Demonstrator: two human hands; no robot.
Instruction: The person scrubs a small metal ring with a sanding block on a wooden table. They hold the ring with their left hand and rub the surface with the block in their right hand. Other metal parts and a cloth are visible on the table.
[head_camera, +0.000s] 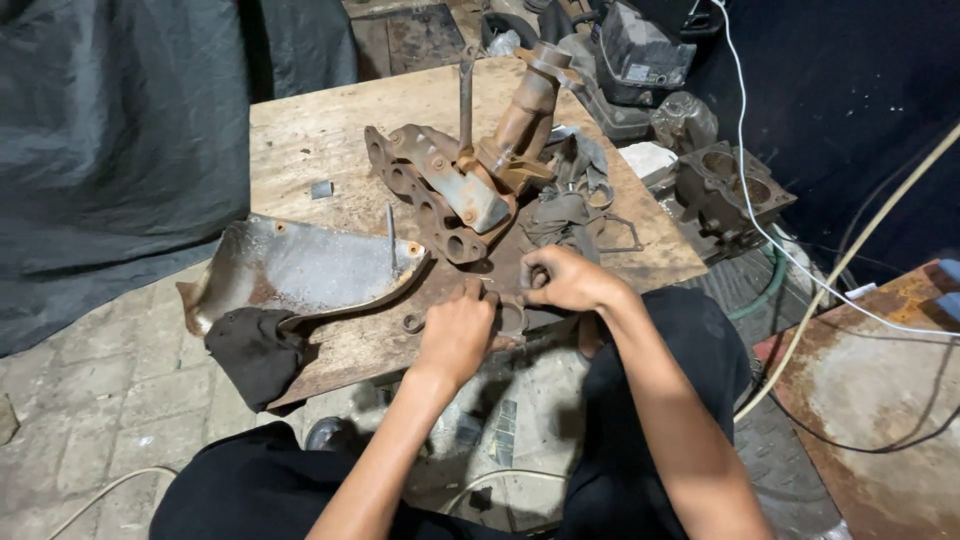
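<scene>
We found both hands working at the near edge of the surface (300, 125), a worn wooden board set low over the paved floor (90, 400). The left hand (455, 335) lay knuckles up, fingers curled down onto a flat, rusted gasket (512, 318) at the board's edge; it appeared to pin the piece flat so it could not slide. The right hand (565, 280) sat just beside it, fingers bent and pinched closed on the same gasket's far side. How far either hand's fingers wrapped underneath was hidden from us.

The gasket rested at the front lip of the board, directly before the seated person's knees, which kept it within close reach of both hands.

Just beyond the hands stood a rusted manifold (450, 195), its row of ports facing the person and its pipe rising toward the far edge. It leaned on its own flange, well placed for viewing the ports. A thin metal rod (466, 95) stood upright behind it.

To the left lay a curved metal shield (300, 265), hollow side up, with a dark rag (255, 350) draped against its near corner and hanging over the board's edge. A small ring (413, 323) lay loose near the left hand.

Off the board to the right sat an engine block (725, 195), and a white cable (800, 270) ran across it. A dark tarp (110, 150) covered the left background.
</scene>
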